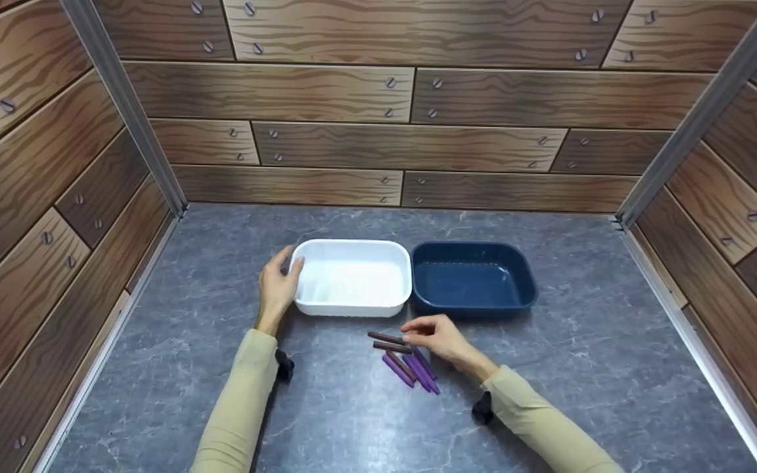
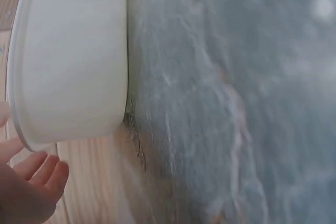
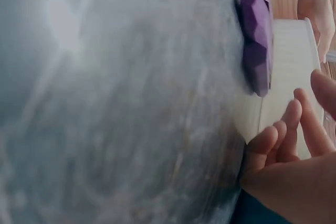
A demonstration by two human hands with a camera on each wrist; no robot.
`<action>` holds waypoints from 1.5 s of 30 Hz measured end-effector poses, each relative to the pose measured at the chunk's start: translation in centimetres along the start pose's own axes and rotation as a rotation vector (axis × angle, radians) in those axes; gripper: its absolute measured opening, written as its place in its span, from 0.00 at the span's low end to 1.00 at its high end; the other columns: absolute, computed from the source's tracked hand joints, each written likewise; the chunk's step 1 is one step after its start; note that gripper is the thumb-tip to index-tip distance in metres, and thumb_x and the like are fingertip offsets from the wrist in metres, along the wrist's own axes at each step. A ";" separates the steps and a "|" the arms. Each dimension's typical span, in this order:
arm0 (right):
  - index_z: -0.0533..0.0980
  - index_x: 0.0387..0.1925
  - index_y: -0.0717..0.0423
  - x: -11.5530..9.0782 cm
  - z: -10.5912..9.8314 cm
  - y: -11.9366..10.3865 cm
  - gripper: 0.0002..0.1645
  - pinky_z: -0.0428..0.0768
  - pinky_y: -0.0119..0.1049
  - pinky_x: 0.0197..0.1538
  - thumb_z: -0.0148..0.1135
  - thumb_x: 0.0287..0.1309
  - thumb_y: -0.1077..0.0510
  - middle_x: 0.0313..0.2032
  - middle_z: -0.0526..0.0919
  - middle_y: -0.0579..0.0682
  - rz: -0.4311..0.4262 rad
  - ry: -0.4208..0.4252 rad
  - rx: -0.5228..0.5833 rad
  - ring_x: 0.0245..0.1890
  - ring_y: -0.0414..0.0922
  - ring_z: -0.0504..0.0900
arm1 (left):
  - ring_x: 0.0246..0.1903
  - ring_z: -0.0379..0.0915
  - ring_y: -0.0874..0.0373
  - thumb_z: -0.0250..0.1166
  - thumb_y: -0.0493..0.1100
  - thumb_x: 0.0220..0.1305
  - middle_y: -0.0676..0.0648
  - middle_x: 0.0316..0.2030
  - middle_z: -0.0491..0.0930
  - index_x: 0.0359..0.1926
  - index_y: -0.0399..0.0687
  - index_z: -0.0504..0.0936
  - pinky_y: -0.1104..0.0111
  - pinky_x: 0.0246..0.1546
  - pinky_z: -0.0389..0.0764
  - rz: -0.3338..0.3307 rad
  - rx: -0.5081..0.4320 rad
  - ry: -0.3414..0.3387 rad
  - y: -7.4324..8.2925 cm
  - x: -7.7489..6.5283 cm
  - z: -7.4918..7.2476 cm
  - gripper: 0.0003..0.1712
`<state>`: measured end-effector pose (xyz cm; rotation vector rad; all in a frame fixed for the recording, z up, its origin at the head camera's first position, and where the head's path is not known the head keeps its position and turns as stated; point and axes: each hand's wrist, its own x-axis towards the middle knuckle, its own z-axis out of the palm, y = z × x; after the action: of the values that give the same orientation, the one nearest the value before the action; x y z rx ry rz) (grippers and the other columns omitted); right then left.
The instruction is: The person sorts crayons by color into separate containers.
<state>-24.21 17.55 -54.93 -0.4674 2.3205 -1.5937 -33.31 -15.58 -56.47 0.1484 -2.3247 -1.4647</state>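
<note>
My left hand [image 1: 276, 287] grips the left end of a white rectangular dish [image 1: 351, 309], its thumb over the rim and its fingers outside. The left wrist view shows those fingers [image 2: 46, 174] beside the dish's corner. Small brown crayon-like sticks [image 1: 391, 347] and purple ones [image 1: 397, 370] lie in a loose pile on the tabletop in front of the dish. My right hand [image 1: 443, 339] hovers at the pile's right side, near the end of the uppermost brown stick. In the right wrist view its thumb [image 3: 323, 90] and forefinger stand apart, with nothing seen between them.
A dark blue rectangular dish [image 1: 474, 310] stands right beside the white one, their ends nearly touching. The grey marbled tabletop [image 1: 175, 381] is enclosed by wood-patterned walls [image 1: 326, 144] at the back and both sides, with metal posts in the corners.
</note>
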 end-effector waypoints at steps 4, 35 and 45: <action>0.80 0.46 0.75 0.4 0.5 0.3 0.15 0.72 0.24 0.33 0.65 0.58 0.68 0.35 0.83 0.67 -0.001 0.026 -0.025 0.30 0.37 0.74 | 0.61 0.73 0.45 0.61 0.46 0.70 0.38 0.61 0.76 0.64 0.41 0.75 0.57 0.61 0.74 -0.113 -0.089 -0.033 -0.5 0.4 0.0 0.25; 0.88 0.36 0.54 2.8 0.6 3.6 0.09 0.73 0.27 0.31 0.75 0.50 0.58 0.30 0.87 0.48 -0.026 0.040 -0.310 0.28 0.36 0.75 | 0.56 0.75 0.48 0.59 0.43 0.70 0.39 0.57 0.79 0.63 0.45 0.77 0.58 0.54 0.77 -0.216 -0.138 -0.075 -1.9 0.5 0.2 0.22; 0.88 0.37 0.54 2.9 0.6 3.4 0.08 0.77 0.28 0.38 0.72 0.52 0.60 0.35 0.89 0.48 -0.050 0.032 -0.341 0.34 0.38 0.81 | 0.56 0.75 0.48 0.59 0.43 0.71 0.39 0.57 0.78 0.63 0.45 0.77 0.58 0.55 0.77 -0.221 -0.151 -0.075 -1.7 0.9 0.3 0.22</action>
<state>-26.89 16.96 -58.51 -0.5811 2.6352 -1.2334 -34.41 -16.32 -57.82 0.3221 -2.3043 -1.7748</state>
